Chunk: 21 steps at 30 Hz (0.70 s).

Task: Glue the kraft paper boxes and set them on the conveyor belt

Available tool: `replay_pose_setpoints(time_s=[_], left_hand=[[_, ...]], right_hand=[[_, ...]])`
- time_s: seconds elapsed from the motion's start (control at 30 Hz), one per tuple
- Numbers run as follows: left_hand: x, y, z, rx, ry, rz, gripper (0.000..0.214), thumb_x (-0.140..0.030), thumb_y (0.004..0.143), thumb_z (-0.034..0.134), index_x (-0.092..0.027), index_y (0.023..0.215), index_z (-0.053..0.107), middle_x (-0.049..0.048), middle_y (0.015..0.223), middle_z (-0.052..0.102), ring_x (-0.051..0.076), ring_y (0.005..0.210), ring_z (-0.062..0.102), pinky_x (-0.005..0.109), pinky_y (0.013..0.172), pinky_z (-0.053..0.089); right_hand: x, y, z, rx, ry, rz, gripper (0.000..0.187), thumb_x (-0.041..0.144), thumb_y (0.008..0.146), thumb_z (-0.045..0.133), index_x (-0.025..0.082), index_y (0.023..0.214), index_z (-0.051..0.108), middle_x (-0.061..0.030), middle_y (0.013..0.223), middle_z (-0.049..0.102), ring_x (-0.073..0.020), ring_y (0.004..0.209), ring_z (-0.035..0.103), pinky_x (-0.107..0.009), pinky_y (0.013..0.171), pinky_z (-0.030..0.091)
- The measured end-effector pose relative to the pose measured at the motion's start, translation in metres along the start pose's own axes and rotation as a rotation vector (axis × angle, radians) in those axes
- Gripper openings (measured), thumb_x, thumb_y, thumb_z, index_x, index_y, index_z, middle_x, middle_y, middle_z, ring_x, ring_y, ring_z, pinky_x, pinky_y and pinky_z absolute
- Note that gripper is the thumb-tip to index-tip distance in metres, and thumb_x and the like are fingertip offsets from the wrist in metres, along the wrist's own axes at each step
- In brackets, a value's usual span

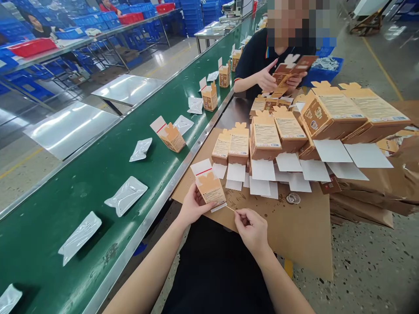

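The right hand [252, 226] pinches a thin pale stick [231, 210] between thumb and fingertips, its far end at the lower corner of a small printed carton [209, 189]. That carton is in the left hand [192, 208], the fingers curled around its side and the thumb across its lower edge; it is tilted over the edge of a brown cardboard sheet [301, 235], its white flap with a red stripe standing up, and its inside cannot be seen. On the sheet, to the right, lies a clear ring-shaped item [293, 198]. Beyond, piled cartons [266, 135] lie on their sides, white flaps sticking out toward the person; whether they hold anything cannot be told. To the left runs a green conveyor belt [88, 183] with silver pouches [127, 196] spaced along it. Farther up the belt, an upright-flapped carton [172, 138] leans beside a pouch, and more open-topped cartons [209, 97] stand past it, their contents hidden. Across the pile a co-worker holds a partly folded carton [296, 69] in both hands. Behind the co-worker a blue bin [337, 74] holds pale wrapped items [326, 64]. Farthest off, red bins [34, 47] rest on a long table [88, 41] near stacked blue crates [193, 17].
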State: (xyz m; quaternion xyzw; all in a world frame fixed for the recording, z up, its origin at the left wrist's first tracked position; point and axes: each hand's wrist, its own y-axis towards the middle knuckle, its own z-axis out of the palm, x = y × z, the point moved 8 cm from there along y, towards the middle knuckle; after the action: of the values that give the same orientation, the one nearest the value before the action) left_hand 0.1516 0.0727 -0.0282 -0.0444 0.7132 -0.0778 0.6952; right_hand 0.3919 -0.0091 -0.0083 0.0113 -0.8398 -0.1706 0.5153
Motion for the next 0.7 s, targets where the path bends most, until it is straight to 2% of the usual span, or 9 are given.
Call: replay_pose_setpoints(time_s=[0.17, 0.3, 0.43, 0.57, 0.63, 0.7], left_hand=[[-0.005, -0.015, 0.001, -0.049, 0.149, 0.045, 0.086, -0.044, 0.063, 0.11, -0.026, 0.136, 0.069, 0.0122, 0.133, 0.082, 0.04, 0.131, 0.08, 0.056, 0.117, 0.065], [-0.008, -0.021, 0.007, -0.008, 0.225, 0.082, 0.087, -0.039, 0.068, 0.106, -0.026, 0.144, 0.066, 0.0134, 0.135, 0.081, 0.04, 0.129, 0.081, 0.055, 0.113, 0.066], [-0.004, -0.021, 0.011, 0.001, 0.289, 0.116, 0.082, -0.04, 0.073, 0.102, -0.026, 0.144, 0.064, 0.0139, 0.134, 0.082, 0.038, 0.126, 0.082, 0.052, 0.109, 0.067], [-0.004, -0.023, 0.013, -0.004, 0.395, 0.167, 0.075, -0.04, 0.077, 0.097, -0.025, 0.142, 0.063, 0.0127, 0.13, 0.083, 0.035, 0.121, 0.083, 0.049, 0.104, 0.068], [-0.009, -0.024, 0.002, -0.07, 0.448, 0.199, 0.069, -0.042, 0.078, 0.095, -0.025, 0.138, 0.065, 0.0126, 0.127, 0.083, 0.035, 0.118, 0.083, 0.049, 0.102, 0.069], [-0.018, -0.026, -0.029, -0.224, 0.498, 0.213, 0.066, -0.046, 0.077, 0.095, -0.024, 0.132, 0.066, 0.0137, 0.126, 0.082, 0.037, 0.117, 0.083, 0.051, 0.101, 0.069]], right_hand=[[-0.003, -0.016, -0.035, -0.099, -0.007, 0.067, 0.03, 0.036, 0.107, 0.069, 0.025, 0.081, 0.081, -0.0002, 0.065, 0.069, -0.0142, 0.053, 0.06, -0.025, 0.054, 0.055], [0.0, -0.025, -0.056, -0.135, 0.018, 0.073, 0.026, 0.031, 0.105, 0.072, 0.025, 0.081, 0.082, 0.0002, 0.065, 0.07, -0.0139, 0.052, 0.061, -0.024, 0.052, 0.055], [0.003, -0.028, -0.062, -0.139, 0.015, 0.074, 0.025, 0.03, 0.105, 0.073, 0.024, 0.083, 0.084, -0.0001, 0.066, 0.071, -0.0138, 0.052, 0.062, -0.024, 0.051, 0.056], [0.013, -0.028, -0.058, -0.132, 0.04, 0.002, 0.025, 0.027, 0.106, 0.073, 0.024, 0.083, 0.082, 0.0008, 0.065, 0.071, -0.0127, 0.051, 0.062, -0.022, 0.051, 0.055], [0.015, -0.028, -0.058, -0.135, 0.04, -0.016, 0.025, 0.027, 0.106, 0.073, 0.024, 0.083, 0.082, 0.0011, 0.064, 0.07, -0.0125, 0.05, 0.062, -0.022, 0.051, 0.055], [0.015, -0.028, -0.061, -0.148, 0.034, -0.022, 0.025, 0.029, 0.107, 0.074, 0.024, 0.084, 0.083, 0.001, 0.065, 0.07, -0.0126, 0.05, 0.061, -0.022, 0.05, 0.054]])
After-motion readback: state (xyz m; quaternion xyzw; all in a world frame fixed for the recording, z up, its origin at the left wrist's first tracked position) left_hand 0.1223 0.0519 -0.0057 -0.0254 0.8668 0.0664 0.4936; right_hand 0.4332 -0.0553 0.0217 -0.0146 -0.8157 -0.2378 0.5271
